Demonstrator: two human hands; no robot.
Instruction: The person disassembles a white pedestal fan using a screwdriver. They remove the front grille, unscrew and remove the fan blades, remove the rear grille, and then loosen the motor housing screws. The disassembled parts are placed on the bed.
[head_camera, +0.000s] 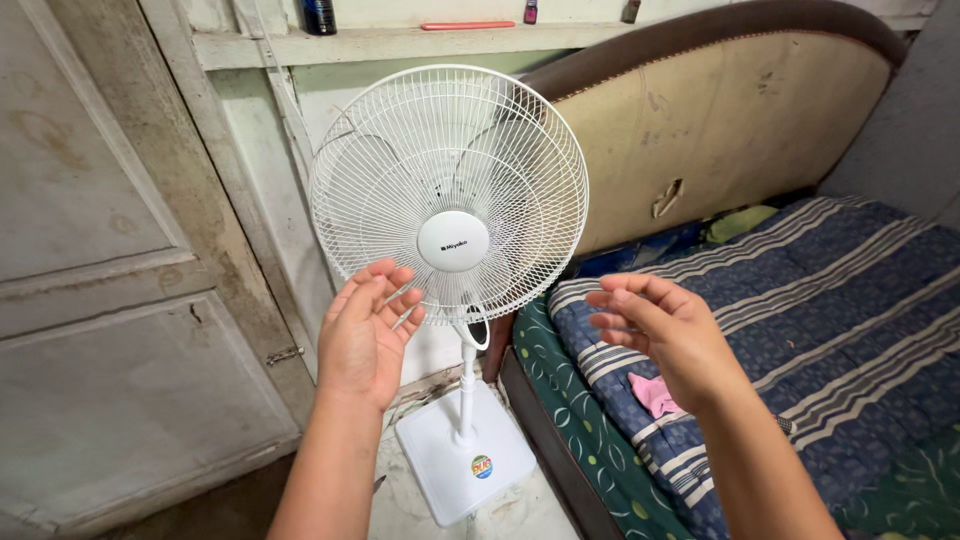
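The standing fan has a thin white wire grille, a smooth plastic hub and a glossy white plastic base. The door is painted wood, matt, stained and scuffed. The headboard looks like worn, torn padded covering. The striped blanket is soft woven cloth.

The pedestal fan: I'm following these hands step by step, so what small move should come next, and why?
Probably bring both hands inward onto the fan's grille rim: the left hand is open near its lower edge, the right hand open and apart, neither holding anything.
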